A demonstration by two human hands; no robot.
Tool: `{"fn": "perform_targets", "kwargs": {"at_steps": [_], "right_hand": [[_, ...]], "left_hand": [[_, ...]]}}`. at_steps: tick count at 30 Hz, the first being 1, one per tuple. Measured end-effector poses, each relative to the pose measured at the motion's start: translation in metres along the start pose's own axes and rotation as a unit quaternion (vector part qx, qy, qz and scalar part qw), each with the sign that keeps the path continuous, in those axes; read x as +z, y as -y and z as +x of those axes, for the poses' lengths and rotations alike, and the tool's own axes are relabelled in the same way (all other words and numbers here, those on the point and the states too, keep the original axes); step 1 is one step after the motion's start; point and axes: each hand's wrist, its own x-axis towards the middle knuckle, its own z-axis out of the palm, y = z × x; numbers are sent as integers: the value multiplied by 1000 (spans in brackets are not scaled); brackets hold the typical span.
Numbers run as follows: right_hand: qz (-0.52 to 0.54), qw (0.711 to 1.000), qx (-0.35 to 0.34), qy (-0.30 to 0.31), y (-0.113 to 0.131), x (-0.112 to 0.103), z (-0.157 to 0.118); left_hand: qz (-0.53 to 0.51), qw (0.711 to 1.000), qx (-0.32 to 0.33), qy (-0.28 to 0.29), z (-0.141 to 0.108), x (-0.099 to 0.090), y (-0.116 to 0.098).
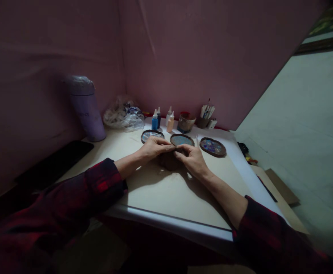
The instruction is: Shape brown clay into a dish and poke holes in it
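Note:
My left hand [155, 147] and my right hand [192, 158] meet above the middle of the pale board [166, 194]. Their fingertips pinch a small piece of brown clay [173, 148] between them. Below the hands lies a darker brown clay lump [170, 163], partly hidden by the fingers. Just behind are three round, brown-rimmed pieces: one with a pale inside [153, 134] at the left, one grey-blue [182, 140] in the middle, and one with blue and purple patches [213, 147] at the right.
Several small bottles, one of them blue [154, 121], stand at the back beside a brown-stained cup [186, 123] and a holder with pens [206, 114]. At the left are a purple tumbler [88, 114], a crumpled plastic bag [124, 116] and a flat black object [55, 161].

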Motion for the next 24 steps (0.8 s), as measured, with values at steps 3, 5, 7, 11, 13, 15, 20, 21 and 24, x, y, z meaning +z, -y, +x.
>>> {"fn": "perform_targets", "kwargs": {"at_steps": [3, 5, 7, 11, 13, 15, 20, 21, 24], "right_hand": [[-2, 1000, 0, 4, 1, 0, 0], [-3, 1000, -2, 3, 0, 1, 0], [-2, 1000, -3, 6, -2, 1, 0], [-9, 1000, 0, 8, -2, 0, 0], [-19, 1000, -1, 2, 0, 0, 0], [-19, 1000, -2, 2, 2, 0, 0], [-14, 1000, 1, 7, 3, 0, 0], [-16, 1000, -1, 8, 3, 0, 0], [-13, 1000, -3, 12, 3, 0, 0]], "left_hand": [[14, 1000, 7, -4, 1, 0, 0], [27, 999, 17, -8, 1, 0, 1], [42, 999, 33, -12, 1, 1, 2], [89, 993, 68, -29, 2, 5, 6], [112, 989, 90, -38, 2, 6, 8], [128, 985, 109, -36, 3, 6, 8], [167, 976, 141, -23, 3, 5, 6], [168, 975, 145, -20, 3, 4, 6], [159, 975, 155, -20, 3, 4, 7]]}}
